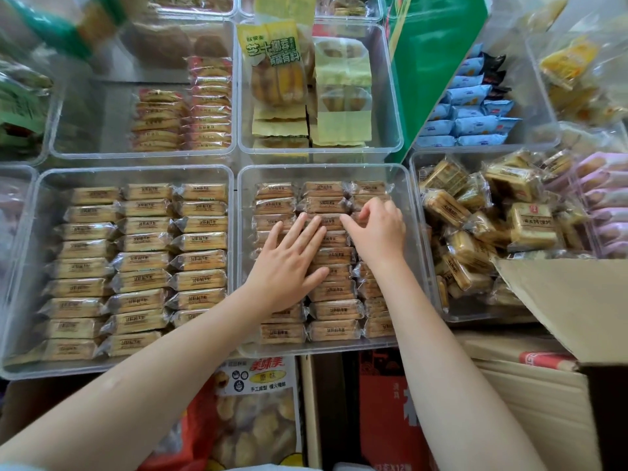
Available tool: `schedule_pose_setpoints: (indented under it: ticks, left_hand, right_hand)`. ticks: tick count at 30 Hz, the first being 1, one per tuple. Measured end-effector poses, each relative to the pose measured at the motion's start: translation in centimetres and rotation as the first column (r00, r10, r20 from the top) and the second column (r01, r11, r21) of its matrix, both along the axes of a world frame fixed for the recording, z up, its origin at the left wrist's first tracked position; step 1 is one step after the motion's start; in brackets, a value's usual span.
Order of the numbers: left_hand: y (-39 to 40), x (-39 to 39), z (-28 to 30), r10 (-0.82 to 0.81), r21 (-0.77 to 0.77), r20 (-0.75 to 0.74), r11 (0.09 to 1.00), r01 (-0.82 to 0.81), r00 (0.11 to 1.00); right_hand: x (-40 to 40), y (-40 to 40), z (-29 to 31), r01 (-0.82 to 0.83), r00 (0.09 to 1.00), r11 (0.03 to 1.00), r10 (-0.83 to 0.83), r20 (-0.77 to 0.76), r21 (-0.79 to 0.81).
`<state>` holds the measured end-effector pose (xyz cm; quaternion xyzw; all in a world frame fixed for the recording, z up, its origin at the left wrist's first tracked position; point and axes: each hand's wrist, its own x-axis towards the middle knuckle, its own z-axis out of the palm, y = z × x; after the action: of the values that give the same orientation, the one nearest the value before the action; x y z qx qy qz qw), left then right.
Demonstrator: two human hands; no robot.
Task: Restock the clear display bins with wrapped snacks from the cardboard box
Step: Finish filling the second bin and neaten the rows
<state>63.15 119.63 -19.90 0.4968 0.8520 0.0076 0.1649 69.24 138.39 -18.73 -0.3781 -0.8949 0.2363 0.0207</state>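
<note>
A clear display bin (242, 253) in the middle holds three rows of brown wrapped snacks (334, 311). My left hand (289, 263) lies flat on the left and middle rows with straight, spread fingers. My right hand (375, 229) rests on the right row, its fingers bent down onto the packs; whether it pinches one I cannot tell. The cardboard box (560, 300) shows at the right edge with an open flap; its inside is hidden.
A full bin of yellow wrapped snacks (142, 263) sits to the left. A bin of loosely piled packs (475, 232) sits to the right. Behind are bins with pink packs (190, 117), yellow bread packs (306, 90) and blue packs (472, 110). Snack bags and cartons lie below.
</note>
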Motion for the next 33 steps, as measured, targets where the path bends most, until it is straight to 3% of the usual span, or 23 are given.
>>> schedule_pose_setpoints:
  ticks: [5, 10, 15, 20, 28, 33]
  left_hand:
    - [0.8, -0.2, 0.7, -0.012, -0.042, -0.004, 0.999, 0.012, 1.000]
    - [-0.6, 1.0, 1.0, -0.015, -0.018, 0.001, 1.000, 0.015, 1.000]
    - [-2.2, 3.1, 0.3, -0.009, 0.052, 0.014, 0.999, 0.008, 1.000]
    - [-2.9, 4.0, 0.7, -0.020, 0.015, 0.007, 1.000, 0.020, 1.000]
    - [-2.0, 4.4, 1.3, 0.029, -0.065, -0.030, 0.997, -0.031, 0.999]
    - [-3.1, 5.8, 1.8, 0.026, -0.010, -0.008, 1.000, -0.026, 1.000]
  right_hand:
    - [-0.4, -0.1, 0.8, -0.065, 0.997, 0.997, 0.063, 0.052, 0.042]
    - [1.0, -0.6, 1.0, 0.021, 0.996, 0.999, -0.024, -0.083, -0.031]
    - [2.3, -2.1, 0.3, -0.014, 1.000, 1.000, 0.014, -0.020, 0.004]
    - [1.9, -2.2, 0.4, -0.002, 1.000, 1.000, 0.002, 0.002, 0.025]
    - [5.6, -3.1, 1.0, 0.021, 0.995, 0.998, -0.027, -0.095, -0.058]
    - [7.1, -4.2, 1.3, -0.030, 0.993, 0.998, 0.023, -0.119, -0.060]
